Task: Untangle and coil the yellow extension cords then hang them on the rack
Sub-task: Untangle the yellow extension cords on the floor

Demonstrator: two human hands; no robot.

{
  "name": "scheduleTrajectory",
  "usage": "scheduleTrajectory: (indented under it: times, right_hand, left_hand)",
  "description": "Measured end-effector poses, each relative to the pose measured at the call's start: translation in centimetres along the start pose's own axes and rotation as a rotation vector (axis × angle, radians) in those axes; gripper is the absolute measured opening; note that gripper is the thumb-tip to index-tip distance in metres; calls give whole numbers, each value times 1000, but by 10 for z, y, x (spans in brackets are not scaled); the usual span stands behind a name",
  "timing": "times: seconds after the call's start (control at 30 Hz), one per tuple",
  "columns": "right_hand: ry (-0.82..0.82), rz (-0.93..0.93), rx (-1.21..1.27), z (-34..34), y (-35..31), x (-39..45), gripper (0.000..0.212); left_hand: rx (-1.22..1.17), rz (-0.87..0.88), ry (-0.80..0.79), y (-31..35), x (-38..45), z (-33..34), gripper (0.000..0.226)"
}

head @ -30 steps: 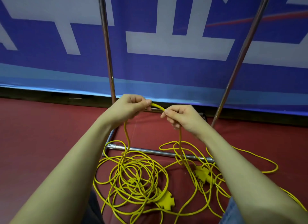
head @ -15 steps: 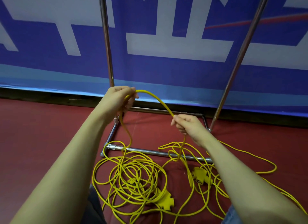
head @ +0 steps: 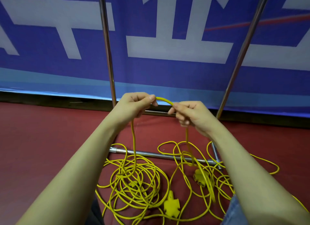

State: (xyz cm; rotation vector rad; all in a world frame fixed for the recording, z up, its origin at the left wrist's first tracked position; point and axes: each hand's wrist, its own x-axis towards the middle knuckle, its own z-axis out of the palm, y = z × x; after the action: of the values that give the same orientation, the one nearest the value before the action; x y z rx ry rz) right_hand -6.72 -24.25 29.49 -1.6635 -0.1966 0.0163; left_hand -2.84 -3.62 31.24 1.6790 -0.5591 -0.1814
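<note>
Yellow extension cords lie in a tangled heap on the red floor, with yellow socket blocks among the loops. One strand rises from the heap. My left hand grips it at the top, and my right hand pinches the same strand a short way along. A small arch of cord spans the gap between my hands. From each hand a length hangs down into the pile. The metal rack stands just behind, its base bar lying under the cords.
A blue and white banner hangs close behind the rack's two uprights. More cord loops spread out to the right over the red floor. Denim-clad knees show at the bottom edge.
My hands were apart half a second ago with a long arc of cord between them; my right hand has risen and closed in toward the left, shortening the arc.
</note>
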Motion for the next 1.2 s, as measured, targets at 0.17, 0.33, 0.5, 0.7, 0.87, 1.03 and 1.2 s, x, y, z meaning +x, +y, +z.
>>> scheduleTrajectory:
  times: [0.17,0.33,0.5,0.7,0.87,1.03,1.2]
  right_hand:
    - [-5,86,-35,-6,36,-1,17]
    - [34,152,5,-14,57,-4,17]
    - [100,132,89,-16,57,-1,25]
    - [26,60,3,-15,26,0,31]
    - [-53,40,15,-7,12,2,26]
    - [-75,26,126,-8,26,3,15]
    - [-40,74,102,-13,42,1,17]
  left_hand:
    - [-279,27,152,1,5,1,28]
    - [-466,20,184,0,6,0,30]
    - [-271,-114,303,-2,10,-12,32]
    - [230,-161,147,-8,7,-7,30]
    - [155,-107,-115,-3,2,17,25]
    - [-197,-68,9,1,5,15,26]
    - [-368,-89,47,3,6,5,29]
